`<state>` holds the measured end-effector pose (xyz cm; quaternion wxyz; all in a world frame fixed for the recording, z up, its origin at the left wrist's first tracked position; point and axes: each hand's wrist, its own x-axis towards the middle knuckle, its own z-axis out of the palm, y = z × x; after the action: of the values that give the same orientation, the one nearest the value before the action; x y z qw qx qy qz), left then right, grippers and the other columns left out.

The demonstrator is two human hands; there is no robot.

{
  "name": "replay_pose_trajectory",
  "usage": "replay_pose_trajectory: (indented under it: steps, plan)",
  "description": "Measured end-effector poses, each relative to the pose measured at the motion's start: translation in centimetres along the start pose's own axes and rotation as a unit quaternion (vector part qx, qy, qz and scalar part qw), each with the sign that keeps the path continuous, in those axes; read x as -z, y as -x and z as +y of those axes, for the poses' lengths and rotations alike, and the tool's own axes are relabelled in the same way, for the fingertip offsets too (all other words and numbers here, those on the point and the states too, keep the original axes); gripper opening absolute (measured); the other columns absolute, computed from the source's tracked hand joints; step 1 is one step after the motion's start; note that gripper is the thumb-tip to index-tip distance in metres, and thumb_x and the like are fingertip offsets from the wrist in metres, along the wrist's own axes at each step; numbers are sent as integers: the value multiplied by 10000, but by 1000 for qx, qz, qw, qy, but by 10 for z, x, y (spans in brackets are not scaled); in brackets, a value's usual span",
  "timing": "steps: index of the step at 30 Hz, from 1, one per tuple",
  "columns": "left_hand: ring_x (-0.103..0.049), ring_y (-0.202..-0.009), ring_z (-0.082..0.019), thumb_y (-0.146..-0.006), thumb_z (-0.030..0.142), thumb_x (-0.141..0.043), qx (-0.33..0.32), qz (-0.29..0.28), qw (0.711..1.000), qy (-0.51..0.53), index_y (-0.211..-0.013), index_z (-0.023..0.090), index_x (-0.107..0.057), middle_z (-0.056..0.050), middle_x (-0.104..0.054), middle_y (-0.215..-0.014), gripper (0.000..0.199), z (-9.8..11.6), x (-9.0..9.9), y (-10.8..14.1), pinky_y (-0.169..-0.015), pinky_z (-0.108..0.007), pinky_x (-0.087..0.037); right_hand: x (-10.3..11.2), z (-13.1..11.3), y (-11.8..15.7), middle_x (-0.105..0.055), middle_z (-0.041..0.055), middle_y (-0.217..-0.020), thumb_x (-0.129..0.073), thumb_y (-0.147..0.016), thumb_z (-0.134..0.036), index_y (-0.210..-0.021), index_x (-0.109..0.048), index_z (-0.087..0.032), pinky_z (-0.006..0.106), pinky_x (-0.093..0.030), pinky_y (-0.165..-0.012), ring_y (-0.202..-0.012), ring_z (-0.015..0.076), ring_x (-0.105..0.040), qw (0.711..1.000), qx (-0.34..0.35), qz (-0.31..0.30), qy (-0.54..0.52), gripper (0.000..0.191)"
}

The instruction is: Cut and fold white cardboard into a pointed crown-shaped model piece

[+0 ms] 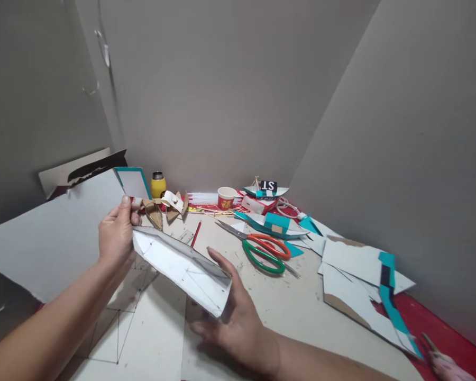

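Note:
A folded strip of white cardboard [186, 272] with drawn lines and dots is raised above the table between my hands. My left hand [115, 233] is closed at its left end, thumb pointing up. My right hand [240, 317] holds the right end from the side and below, its thumb behind the strip and the other fingers partly hidden underneath. Under my left forearm lies a white sheet [143, 338] marked with ruled lines and dots. Scissors [262, 251] with one orange and one green handle lie beyond my right hand, and a red pencil [197, 234] rests behind the strip.
Cardboard boat models [277, 225] stand at the back, near a paper cup [226, 198] and a yellow bottle [158, 185]. White and teal cardboard pieces [353, 264] lie on the right. A large white board [55, 233] leans at left. Grey walls [222, 95] enclose the table.

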<state>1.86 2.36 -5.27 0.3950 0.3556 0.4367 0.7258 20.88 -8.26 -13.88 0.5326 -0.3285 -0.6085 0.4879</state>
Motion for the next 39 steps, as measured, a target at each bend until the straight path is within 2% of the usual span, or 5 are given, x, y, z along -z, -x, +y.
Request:
replay_pose_trajectory:
  steps: [10, 19, 26, 32, 39]
  plan:
    - [-359, -367, -48, -795, 445, -676, -32, 12, 999, -7, -674, 160, -613, 82, -468, -457, 315, -5, 1, 2, -368, -180, -267, 12, -2, -10, -617, 58, -1222, -765, -777, -217, -1281, -572, -319, 333, -509, -907, -1110, 230, -583, 981, 149, 98, 78, 550]
    - [-351, -389, -55, -754, 438, -706, -5, 8, 1000, 1, -659, 153, -597, 85, -454, -449, 320, -18, 2, -2, -376, -184, -245, 20, -12, -26, -703, 65, -1075, -775, -743, -268, -1132, -696, -237, 399, -540, -833, -937, 232, -640, 989, 35, 138, 40, 398]
    - [-359, -393, -52, -749, 418, -705, -4, 9, 1000, 8, -660, 148, -604, 86, -446, -450, 302, -22, 3, -6, -384, -181, -244, 26, -14, -35, -660, 63, -1120, -796, -709, -276, -1317, -539, -280, 320, -568, -682, -810, 165, -628, 991, -31, 90, -93, 660]
    - [-359, -407, -50, -756, 383, -693, 0, 9, 1000, 25, -638, 153, -593, 80, -430, -439, 277, -21, 4, -6, -386, -150, -254, 33, -11, -43, -652, 32, -1070, -795, -709, -240, -1186, -617, -248, 271, -557, -673, -755, 117, -618, 989, -67, 62, -116, 509]
    - [-444, -453, -72, -647, 357, -792, 115, -184, 975, -41, -729, 113, -701, 9, -541, -576, 273, -4, 10, -17, -361, -149, -305, 69, -24, -64, -638, -4, -908, -779, -696, -196, -1163, -617, -223, 243, -542, -593, -650, 104, -615, 991, -80, -4, -103, 495]
